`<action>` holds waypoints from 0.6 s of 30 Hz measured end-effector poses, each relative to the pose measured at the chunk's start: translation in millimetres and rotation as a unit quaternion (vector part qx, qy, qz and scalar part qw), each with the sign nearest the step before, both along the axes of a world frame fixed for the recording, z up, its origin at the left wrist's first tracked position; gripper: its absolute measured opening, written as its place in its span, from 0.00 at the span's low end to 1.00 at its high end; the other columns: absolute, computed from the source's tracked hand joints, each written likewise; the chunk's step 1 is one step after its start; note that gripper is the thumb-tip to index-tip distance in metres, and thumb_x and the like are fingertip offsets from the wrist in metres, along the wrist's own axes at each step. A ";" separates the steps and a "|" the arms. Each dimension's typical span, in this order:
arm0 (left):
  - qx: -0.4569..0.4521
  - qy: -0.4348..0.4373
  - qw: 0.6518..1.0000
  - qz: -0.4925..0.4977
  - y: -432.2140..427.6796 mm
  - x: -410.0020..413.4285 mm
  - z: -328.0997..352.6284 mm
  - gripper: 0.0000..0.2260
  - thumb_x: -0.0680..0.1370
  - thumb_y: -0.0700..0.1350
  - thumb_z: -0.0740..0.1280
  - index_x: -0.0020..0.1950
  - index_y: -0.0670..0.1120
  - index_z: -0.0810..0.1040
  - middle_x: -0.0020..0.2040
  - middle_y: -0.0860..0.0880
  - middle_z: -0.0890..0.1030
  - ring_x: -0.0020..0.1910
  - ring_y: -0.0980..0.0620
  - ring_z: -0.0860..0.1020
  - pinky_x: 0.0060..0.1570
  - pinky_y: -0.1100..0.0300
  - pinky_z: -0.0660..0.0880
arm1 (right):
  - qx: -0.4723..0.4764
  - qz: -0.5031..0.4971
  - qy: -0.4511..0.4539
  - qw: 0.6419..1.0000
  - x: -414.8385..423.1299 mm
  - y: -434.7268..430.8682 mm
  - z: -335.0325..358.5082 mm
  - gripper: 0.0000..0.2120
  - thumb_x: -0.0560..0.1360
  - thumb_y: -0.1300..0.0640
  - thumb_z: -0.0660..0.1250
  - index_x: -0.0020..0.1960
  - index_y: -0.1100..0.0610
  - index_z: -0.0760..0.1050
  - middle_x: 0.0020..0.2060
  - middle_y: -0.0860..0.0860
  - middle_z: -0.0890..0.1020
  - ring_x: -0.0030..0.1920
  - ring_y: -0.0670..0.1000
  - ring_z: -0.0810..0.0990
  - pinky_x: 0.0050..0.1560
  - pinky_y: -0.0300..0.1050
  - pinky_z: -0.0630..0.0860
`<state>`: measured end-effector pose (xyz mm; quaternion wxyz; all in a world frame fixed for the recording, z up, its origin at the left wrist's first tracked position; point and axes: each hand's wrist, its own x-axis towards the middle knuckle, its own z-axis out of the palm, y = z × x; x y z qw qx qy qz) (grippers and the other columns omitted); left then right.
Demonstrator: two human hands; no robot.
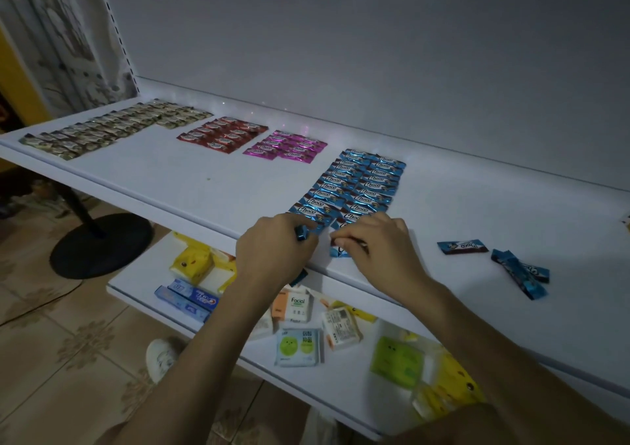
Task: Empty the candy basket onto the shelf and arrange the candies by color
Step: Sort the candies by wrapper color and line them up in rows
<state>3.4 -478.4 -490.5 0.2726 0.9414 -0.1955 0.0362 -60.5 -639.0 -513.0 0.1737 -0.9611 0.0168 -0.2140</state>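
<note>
On the white shelf (177, 179) candies lie sorted in groups: gold ones (102, 131) at the left, then red (223, 135), pink (286, 147) and two columns of blue ones (354, 185). My left hand (276, 250) grips a blue candy (301, 232) at the near end of the left blue column. My right hand (378, 243) pinches another blue candy (339, 248) at the near end of the right column. Loose blue candies (462, 246) and a small pile (523, 271) lie to the right. The basket is not in view.
A lower shelf (341, 386) holds tissue packs (298, 347), toothpaste boxes (185, 299) and yellow and green packets. A black round stand base (102, 245) rests on the tiled floor at the left. The shelf's back panel rises behind the candies.
</note>
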 end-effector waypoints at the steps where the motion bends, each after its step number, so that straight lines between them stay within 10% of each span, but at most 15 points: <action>1: 0.027 -0.006 1.000 -0.012 -0.9 0.9 0.8 0.14 0.77 0.53 0.64 0.63 0.59 0.78 0.56 0.47 0.82 0.50 0.46 0.79 0.43 0.56 0.76 | -0.008 -0.008 -0.013 1.000 1.8 -1.8 -3.4 0.07 0.76 0.52 0.66 0.51 0.48 0.82 0.44 0.48 0.81 0.50 0.53 0.74 0.46 0.44 0.60; 18: 0.049 0.012 0.998 -0.035 -0.1 11.6 -4.3 0.18 0.78 0.50 0.62 0.67 0.59 0.74 0.53 0.47 0.81 0.47 0.47 0.78 0.42 0.56 0.78 | -0.058 0.043 -0.036 0.997 -25.9 -3.6 -7.2 0.14 0.73 0.62 0.59 0.55 0.54 0.78 0.50 0.48 0.82 0.51 0.46 0.72 0.45 0.42 0.69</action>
